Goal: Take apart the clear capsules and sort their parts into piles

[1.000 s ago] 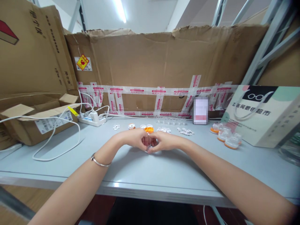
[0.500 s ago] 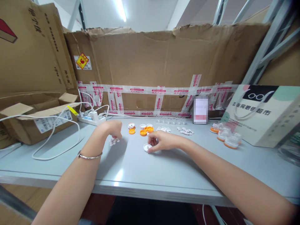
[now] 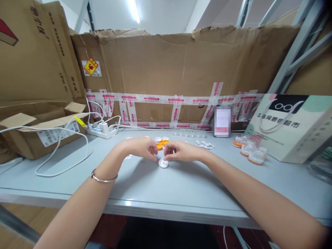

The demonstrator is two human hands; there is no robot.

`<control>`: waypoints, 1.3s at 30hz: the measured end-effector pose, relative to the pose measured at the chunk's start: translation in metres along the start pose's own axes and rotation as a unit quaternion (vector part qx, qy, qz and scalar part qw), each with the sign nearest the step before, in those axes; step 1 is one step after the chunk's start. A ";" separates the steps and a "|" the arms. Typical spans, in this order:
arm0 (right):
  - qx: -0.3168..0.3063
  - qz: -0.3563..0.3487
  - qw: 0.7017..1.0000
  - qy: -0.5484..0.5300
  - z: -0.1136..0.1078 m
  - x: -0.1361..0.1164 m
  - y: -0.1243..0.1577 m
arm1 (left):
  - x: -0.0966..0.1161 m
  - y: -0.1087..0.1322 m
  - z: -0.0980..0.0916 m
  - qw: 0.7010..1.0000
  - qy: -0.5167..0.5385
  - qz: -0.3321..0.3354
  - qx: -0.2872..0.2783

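I see a white power strip (image 3: 100,131) by a cardboard box (image 3: 38,133), and a paper bag (image 3: 290,126) on my gray table (image 3: 181,193).

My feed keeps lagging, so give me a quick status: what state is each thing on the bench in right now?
left hand: fingers curled, tips by the white cap; whether its grip holds anything cannot be told.
right hand: fingertips pinched just above the white cap.
white cap: flat on the table.
orange caps: loose cluster behind the hands.
power strip: charger plugged in.
cardboard box: flaps open.
paper bag: lying on its side.
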State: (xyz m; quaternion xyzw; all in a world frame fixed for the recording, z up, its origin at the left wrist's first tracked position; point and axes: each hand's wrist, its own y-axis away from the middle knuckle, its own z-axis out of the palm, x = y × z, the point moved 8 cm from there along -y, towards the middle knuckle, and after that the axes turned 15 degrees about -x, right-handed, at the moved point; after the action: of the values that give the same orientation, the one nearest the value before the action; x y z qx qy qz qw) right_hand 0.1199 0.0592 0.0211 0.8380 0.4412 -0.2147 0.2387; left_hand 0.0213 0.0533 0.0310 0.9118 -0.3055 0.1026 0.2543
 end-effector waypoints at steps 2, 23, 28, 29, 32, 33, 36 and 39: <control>-0.024 -0.010 1.000 -0.005 0.005 -0.002 -0.001 | 0.014 -0.005 0.008 0.999 0.005 0.038 -0.023; 0.013 0.052 0.993 0.110 0.013 -0.016 -0.003 | 0.023 -0.026 0.018 0.997 -0.021 0.073 0.002; -0.012 0.064 0.995 0.071 0.013 -0.008 -0.003 | 0.024 -0.025 0.020 0.997 -0.020 0.069 -0.014; -0.014 0.068 0.996 0.064 0.013 -0.005 -0.002 | 0.024 -0.025 0.020 0.997 -0.021 0.066 -0.017; -0.021 0.074 0.996 0.035 0.012 0.002 -0.002 | 0.024 -0.025 0.019 0.998 -0.030 0.055 -0.016; -0.025 0.076 0.997 0.023 0.011 0.004 -0.002 | 0.023 -0.025 0.019 0.998 -0.032 0.052 -0.013; -0.039 0.081 0.996 -0.017 0.012 0.011 -0.003 | 0.023 -0.025 0.019 0.998 -0.032 0.046 -0.013; -0.057 0.084 0.994 -0.050 0.013 0.015 -0.004 | 0.022 -0.025 0.020 0.998 -0.026 0.047 -0.016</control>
State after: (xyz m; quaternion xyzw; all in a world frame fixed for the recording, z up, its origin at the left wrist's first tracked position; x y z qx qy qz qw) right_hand 0.1228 0.0633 0.0015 0.8455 0.3681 -0.2097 0.3250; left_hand 0.0545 0.0487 0.0113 0.8947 -0.3557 0.0856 0.2561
